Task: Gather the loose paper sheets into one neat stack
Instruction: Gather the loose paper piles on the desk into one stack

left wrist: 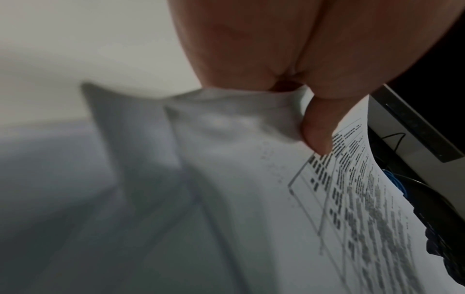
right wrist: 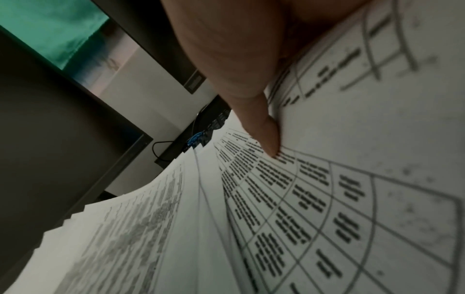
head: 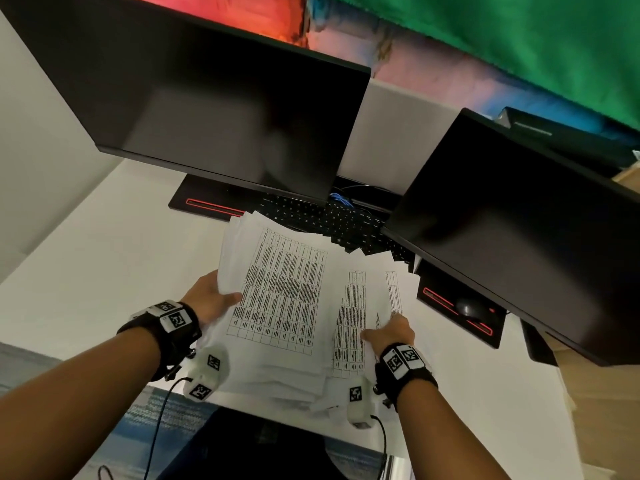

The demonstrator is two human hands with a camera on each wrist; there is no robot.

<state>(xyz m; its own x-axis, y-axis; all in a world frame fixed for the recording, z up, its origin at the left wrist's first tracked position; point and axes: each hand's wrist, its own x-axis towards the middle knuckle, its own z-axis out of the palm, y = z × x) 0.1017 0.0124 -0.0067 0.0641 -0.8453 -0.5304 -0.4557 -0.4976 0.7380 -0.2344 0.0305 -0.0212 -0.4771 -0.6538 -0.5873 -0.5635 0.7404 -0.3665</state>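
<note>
You have the paper sheets (head: 287, 292) lifted off the white worktop (head: 104, 258) and held between both hands, in front of the keyboard (head: 332, 220) and below the two dark monitors (head: 214, 109). Your left hand (head: 211, 299) grips the left edge, thumb on the printed top page and fingers (left wrist: 315, 129) curled under, so that side is bunched fairly well. Your right hand (head: 389, 329) pinches the lower right part, thumb pressed on the table print, clamping the fanned sheets so none can slip out. The bundle is far from square: corners step out like a fan along the far right edge, and the near edges splay above the worktop rim. Holding from both sides looks meant to let you squeeze the edges inward. You'll probably need to slacken both grips a little and tap the bundle's edge on the worktop to align it; grip too hard and the sheets will likely buckle instead of sliding.
</note>
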